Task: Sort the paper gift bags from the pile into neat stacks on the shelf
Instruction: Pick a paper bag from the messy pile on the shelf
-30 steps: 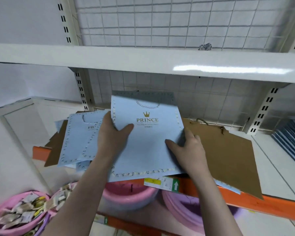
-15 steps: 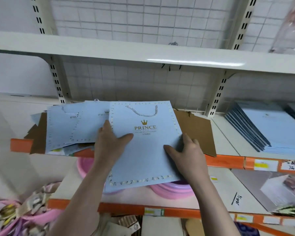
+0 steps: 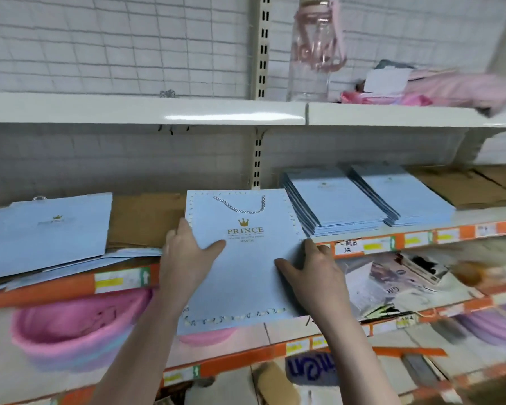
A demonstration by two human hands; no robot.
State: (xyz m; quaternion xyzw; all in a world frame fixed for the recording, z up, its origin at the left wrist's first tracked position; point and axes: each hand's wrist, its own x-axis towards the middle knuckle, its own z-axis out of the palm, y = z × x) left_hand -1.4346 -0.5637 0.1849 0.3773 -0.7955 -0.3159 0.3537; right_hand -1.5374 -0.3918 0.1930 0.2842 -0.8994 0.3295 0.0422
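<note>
Head view gives us the shelf [image 3: 392, 223] first, a cream board with an orange price rail along its front edge, and a second cream board above it. On the left of the shelf lies the loose pile [image 3: 50, 235] of flat pale-blue and brown paper bags, overlapping and skewed, some hanging over the rail. To the right we see two neat stacks of blue bags [image 3: 333, 203], side by side and just apart, with brown bags [image 3: 462, 185] laid beyond them. Below the rail sits a pink basin [image 3: 79, 325].

Between the pile and the stacks we hold one blue gift bag [image 3: 243, 270], flat and face up, with a gold crown, the word PRINCE and a twisted cord handle near its top edge. Its far end lies over the shelf edge, its right edge just beside the nearer stack; its near end juts out toward us past the rail.

Our left hand [image 3: 184, 258] grips the bag's left edge, thumb on top and fingers curled round the side. Our right hand [image 3: 313, 270] grips the right edge the same way, thumb pressed on the face.
</note>
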